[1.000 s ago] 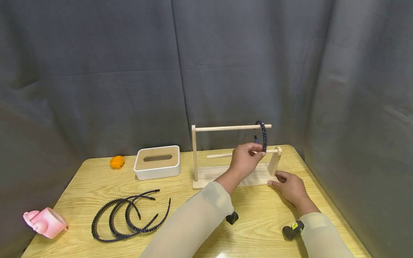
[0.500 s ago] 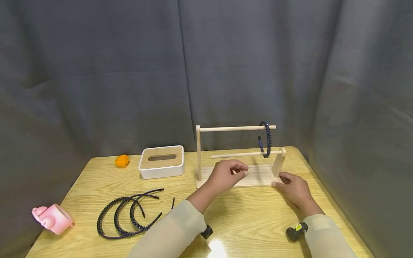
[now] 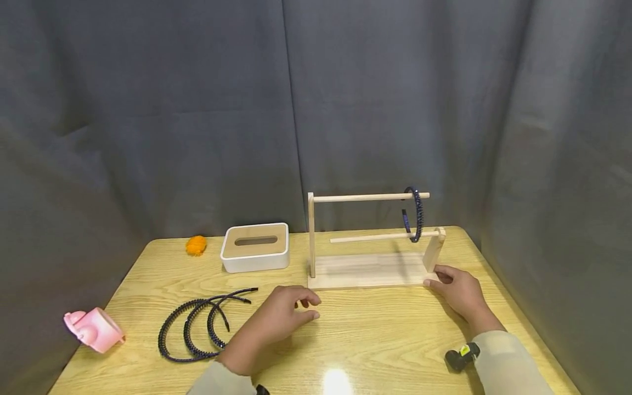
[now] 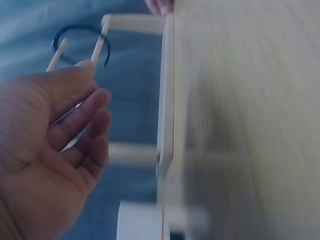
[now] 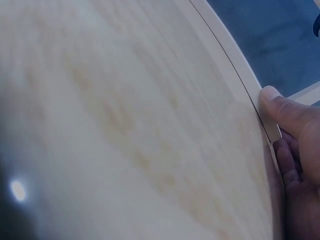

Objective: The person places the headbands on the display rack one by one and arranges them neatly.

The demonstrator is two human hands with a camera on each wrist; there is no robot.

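A dark beaded headband (image 3: pixel 419 215) hangs from the upper rod of a wooden rack (image 3: pixel 367 271), near the rod's free right end, and its lower part reaches the lower rod. My right hand (image 3: pixel 460 293) holds the rack's front right corner, thumb on the base edge and fingers curled at its side, as the right wrist view shows. Over the table, left of and in front of the rack, my left hand (image 3: pixel 278 315) is loosely bent and holds nothing. Several similar headbands (image 3: pixel 187 333) lie overlapping to its left, partly hidden by the left wrist.
A white box with a slotted wooden lid (image 3: pixel 255 264) stands left of the rack. Beside it sits an orange fuzzy ball (image 3: pixel 196 245). A pink cup-like item (image 3: pixel 99 330) lies tipped at the table's left edge. Grey curtains (image 3: pixel 197 120) enclose the back and sides.
My left hand has let go of the headband, which now hangs on the rack, and has moved left and down toward the other headbands. The right hand stays at the rack's corner.
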